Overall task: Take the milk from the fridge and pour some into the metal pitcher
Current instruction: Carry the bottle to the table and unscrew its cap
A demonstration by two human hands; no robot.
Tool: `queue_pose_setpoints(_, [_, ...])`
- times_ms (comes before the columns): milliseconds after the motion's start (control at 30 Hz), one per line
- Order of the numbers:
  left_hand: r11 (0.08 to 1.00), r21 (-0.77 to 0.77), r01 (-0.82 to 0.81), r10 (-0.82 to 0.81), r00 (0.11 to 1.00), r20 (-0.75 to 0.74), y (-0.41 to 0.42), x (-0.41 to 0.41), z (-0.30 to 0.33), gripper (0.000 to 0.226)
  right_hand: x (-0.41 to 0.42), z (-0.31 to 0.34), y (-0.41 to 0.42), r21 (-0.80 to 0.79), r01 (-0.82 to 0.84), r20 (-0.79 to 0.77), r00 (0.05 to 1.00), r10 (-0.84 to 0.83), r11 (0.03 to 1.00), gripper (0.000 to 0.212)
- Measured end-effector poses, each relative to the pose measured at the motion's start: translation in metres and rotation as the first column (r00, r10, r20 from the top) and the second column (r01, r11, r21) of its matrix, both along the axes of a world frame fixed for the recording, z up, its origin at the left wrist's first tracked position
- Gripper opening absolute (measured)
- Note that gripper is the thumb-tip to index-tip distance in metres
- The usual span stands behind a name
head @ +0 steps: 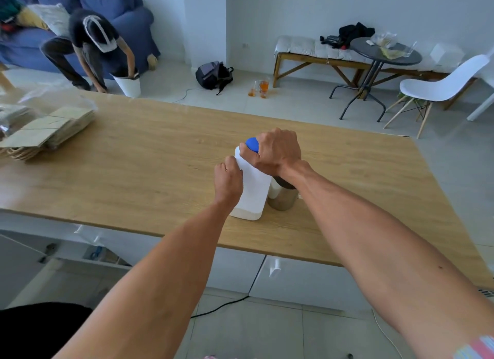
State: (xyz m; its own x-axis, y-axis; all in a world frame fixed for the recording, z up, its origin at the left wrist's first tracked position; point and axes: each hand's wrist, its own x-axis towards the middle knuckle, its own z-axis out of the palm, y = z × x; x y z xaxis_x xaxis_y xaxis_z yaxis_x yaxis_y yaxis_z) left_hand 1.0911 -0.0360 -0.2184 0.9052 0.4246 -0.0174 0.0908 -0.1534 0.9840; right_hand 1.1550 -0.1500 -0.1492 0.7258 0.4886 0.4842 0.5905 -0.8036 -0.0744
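A white plastic milk jug (pixel 252 195) with a blue cap (pixel 252 144) stands upright on the wooden table (pixel 133 155). My left hand (pixel 228 181) grips the jug's left side. My right hand (pixel 275 151) is curled over the top, its fingers round the blue cap. The metal pitcher (pixel 284 198) stands right beside the jug on its right, partly hidden under my right wrist.
A stack of flattened cardboard and paper bags (pixel 45 130) lies at the table's left end. Beyond the table a person crouches by a white bin (pixel 128 84). A backpack (pixel 213 75), two glasses on the floor, a bench, a round table (pixel 385 51) and a white chair (pixel 438 86) stand further off.
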Motion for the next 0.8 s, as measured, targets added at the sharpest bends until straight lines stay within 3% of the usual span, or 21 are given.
queue_pose_setpoints(200, [0.968,-0.22,-0.12,0.119,0.993,-0.018,-0.005,0.002,-0.001,0.037,0.006,0.005,-0.008,-0.042,-0.149,-0.047,0.988,0.147,0.988,0.053])
queue_pose_setpoints(333, [0.958,-0.246,-0.146,0.137,0.989,-0.054,-0.005,0.002,0.0,0.041,0.01,0.013,-0.017,-0.104,-0.222,-0.15,0.967,0.205,0.97,0.054])
queue_pose_setpoints(500, [0.965,-0.214,-0.152,0.145,0.988,-0.048,-0.005,0.002,0.003,0.041,0.001,0.035,-0.017,-0.09,-0.27,-0.342,0.912,0.225,0.959,0.026])
queue_pose_setpoints(633, [0.964,-0.196,-0.182,0.17,0.982,-0.077,-0.005,0.001,0.002,0.038,-0.006,0.054,-0.018,-0.222,-0.245,-0.478,0.871,0.114,0.944,0.056])
queue_pose_setpoints(733, [0.961,-0.203,-0.186,0.173,0.982,-0.078,-0.005,0.001,0.002,0.038,-0.013,0.061,-0.012,-0.265,-0.049,-0.438,0.896,-0.074,0.963,0.084])
queue_pose_setpoints(800, [0.954,-0.236,-0.185,0.17,0.982,-0.083,-0.005,0.001,0.001,0.038,-0.015,0.063,-0.005,-0.323,0.064,-0.367,0.911,-0.188,0.944,0.081])
